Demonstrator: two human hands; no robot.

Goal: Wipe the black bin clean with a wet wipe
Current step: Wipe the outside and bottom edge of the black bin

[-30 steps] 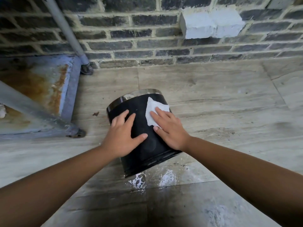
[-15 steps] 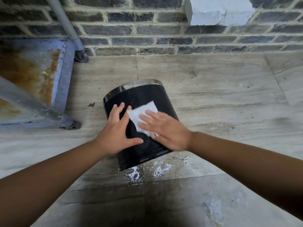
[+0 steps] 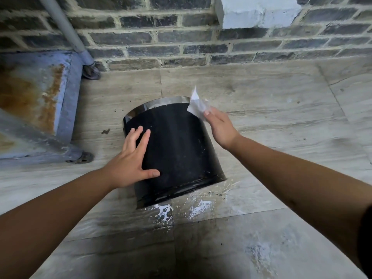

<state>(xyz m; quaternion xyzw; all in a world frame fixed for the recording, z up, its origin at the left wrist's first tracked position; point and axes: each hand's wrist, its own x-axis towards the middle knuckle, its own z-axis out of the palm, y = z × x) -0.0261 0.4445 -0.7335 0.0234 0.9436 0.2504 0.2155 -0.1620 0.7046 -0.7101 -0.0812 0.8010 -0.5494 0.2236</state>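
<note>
Clearly the wiping step is in hand: the black bin (image 3: 177, 150) lies on its side on the tiled floor (image 3: 261, 109) at the middle of the view, its shiny rim (image 3: 161, 103) pointing to 12 o'clock toward the brick wall (image 3: 181, 37) and its base at 6 o'clock beside a wet, foamy patch (image 3: 181, 210). The left hand (image 3: 130, 164) rests flat and open on the bin's 9 o'clock flank, fingers spread and thumb across the side, steadying it without closing round anything. The right hand (image 3: 219, 125) is at the 2 o'clock corner near the rim, its fingers pinched on the wet wipe (image 3: 197, 105), which is blurred and sticks up past the edge. The upper side looks dark and damp, so I judge that face covered. The next move probably calls for rolling the bin under the left palm to bring up an unwiped face, then laying the wipe flat again.
</note>
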